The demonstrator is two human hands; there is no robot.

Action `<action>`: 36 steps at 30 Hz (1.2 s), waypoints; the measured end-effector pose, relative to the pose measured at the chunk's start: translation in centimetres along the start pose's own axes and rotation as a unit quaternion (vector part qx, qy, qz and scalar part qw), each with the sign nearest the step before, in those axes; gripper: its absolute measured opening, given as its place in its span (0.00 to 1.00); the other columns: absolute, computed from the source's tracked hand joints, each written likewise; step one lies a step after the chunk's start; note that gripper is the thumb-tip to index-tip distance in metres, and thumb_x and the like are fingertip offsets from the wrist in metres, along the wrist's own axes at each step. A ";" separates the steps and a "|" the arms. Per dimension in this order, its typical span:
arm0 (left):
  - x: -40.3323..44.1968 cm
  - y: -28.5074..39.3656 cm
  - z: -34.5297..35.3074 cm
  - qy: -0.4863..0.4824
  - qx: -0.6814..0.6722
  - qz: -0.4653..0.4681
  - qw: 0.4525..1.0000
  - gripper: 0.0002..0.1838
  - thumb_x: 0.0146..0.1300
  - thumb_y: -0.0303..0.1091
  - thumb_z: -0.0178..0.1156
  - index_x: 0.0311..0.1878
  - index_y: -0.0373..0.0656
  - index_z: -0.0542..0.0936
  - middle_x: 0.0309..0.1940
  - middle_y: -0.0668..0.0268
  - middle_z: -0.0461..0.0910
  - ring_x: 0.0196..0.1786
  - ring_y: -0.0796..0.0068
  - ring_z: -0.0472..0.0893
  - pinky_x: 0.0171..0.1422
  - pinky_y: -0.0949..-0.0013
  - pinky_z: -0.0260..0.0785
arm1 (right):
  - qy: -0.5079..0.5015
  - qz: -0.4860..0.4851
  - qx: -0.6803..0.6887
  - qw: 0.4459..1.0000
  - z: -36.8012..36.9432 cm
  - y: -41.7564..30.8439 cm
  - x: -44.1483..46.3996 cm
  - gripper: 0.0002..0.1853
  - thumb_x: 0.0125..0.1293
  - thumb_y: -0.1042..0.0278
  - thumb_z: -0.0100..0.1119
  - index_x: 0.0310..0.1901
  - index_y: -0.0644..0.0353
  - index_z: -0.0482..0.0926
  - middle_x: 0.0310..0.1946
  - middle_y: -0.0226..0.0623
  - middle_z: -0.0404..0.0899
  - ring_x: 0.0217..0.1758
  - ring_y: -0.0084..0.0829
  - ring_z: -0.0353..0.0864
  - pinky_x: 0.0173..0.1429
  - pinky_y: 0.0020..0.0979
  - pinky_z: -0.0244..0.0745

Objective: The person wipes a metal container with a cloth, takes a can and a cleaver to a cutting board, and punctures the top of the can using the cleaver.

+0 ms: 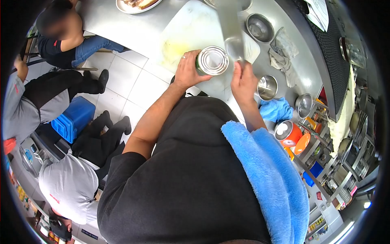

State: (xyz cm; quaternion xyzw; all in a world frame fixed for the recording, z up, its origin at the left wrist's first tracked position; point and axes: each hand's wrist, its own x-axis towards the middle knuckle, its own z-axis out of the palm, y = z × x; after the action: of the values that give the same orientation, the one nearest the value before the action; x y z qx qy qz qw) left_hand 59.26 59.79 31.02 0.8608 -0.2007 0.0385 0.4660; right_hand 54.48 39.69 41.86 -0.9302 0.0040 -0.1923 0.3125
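Note:
My left hand (189,70) is wrapped around the side of a tin can (213,60), whose ridged metal end faces up toward me. A strip of green shows on the can's side by the fingers. My right hand (243,83) is closed on a broad-bladed knife (230,30), its wide grey blade blurred by motion and pointing away from me. The blade is just right of the can, and I cannot tell whether they touch. Beyond both hands lies a white cutting board (183,30) with a yellowish stain.
Right of the board are a metal bowl (260,28), a crumpled grey cloth (281,61), a steel cup (267,87) and a blue cloth (276,109). A plate of food (138,5) sits at the far left. Several people are to my left, near a blue bin (73,118).

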 end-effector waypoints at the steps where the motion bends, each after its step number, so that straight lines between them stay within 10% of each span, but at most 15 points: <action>1: 0.1 0.1 -0.1 -0.002 -0.001 -0.004 1.000 0.53 0.41 0.47 0.87 0.71 0.41 0.71 0.63 0.53 0.79 0.67 0.48 0.77 0.73 0.49 0.70 | -0.015 -0.012 -0.023 1.000 0.3 0.3 -0.1 0.10 0.79 0.67 0.61 0.52 0.65 0.79 0.33 0.50 0.87 0.33 0.52 0.88 0.36 0.45 0.80; 36: 0.3 0.3 -0.1 -0.007 -0.011 -0.017 1.000 0.52 0.41 0.45 0.87 0.71 0.42 0.71 0.62 0.53 0.80 0.67 0.48 0.78 0.72 0.50 0.71 | -0.020 -0.009 -0.004 1.000 -0.7 0.2 1.0 0.09 0.77 0.67 0.63 0.51 0.63 0.81 0.32 0.49 0.87 0.32 0.49 0.89 0.35 0.44 0.81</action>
State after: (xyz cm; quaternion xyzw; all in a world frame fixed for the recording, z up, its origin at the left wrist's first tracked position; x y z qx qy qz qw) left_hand 59.42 59.58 31.40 0.8593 -0.1897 0.0224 0.4745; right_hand 55.14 38.96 42.59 -0.9351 -0.0098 -0.1764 0.3073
